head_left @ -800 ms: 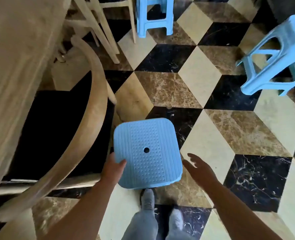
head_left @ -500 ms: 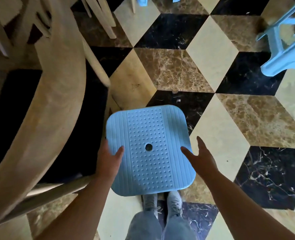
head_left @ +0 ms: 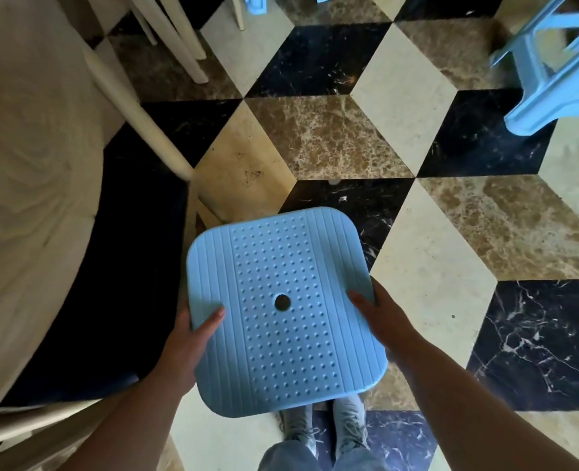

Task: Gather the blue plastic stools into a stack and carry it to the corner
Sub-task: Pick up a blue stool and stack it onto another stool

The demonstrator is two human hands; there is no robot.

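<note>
- At 6 o'clock, nearest of all, two grey shoes and the cuffs of grey trousers stand on the tiled floor, partly hidden under the seat above them.
- The left hand grips the left edge of the blue stool at about 8 o'clock: the thumb lies flat on the ribbed top, and the fingers go under the rim out of sight.
- The right hand grips the right edge at about 4 o'clock, thumb on top of the seat and the fingers curled round the rim.
- The blue stool sits between the two hands, just below the middle of the view, seen from straight above. Only its square seat shows, with rounded corners, a dotted middle band, ribbed sides and a small round hole in the centre. Its legs are hidden, so whether it rests on the floor or is lifted cannot be told.
- From 7 to 10 o'clock a pale wooden chair fills the left side, its curved back blurred, with one leg slanting down to the floor just beside the stool's far left corner.
- The floor has a cube pattern of cream, brown marble and black marble tiles.
- At 2 o'clock, well apart from the held one, a second blue stool stands at the frame edge, showing legs and crossbars.
- At 12 o'clock, more pale chair legs and a sliver of blue plastic touch the top edge.
</note>
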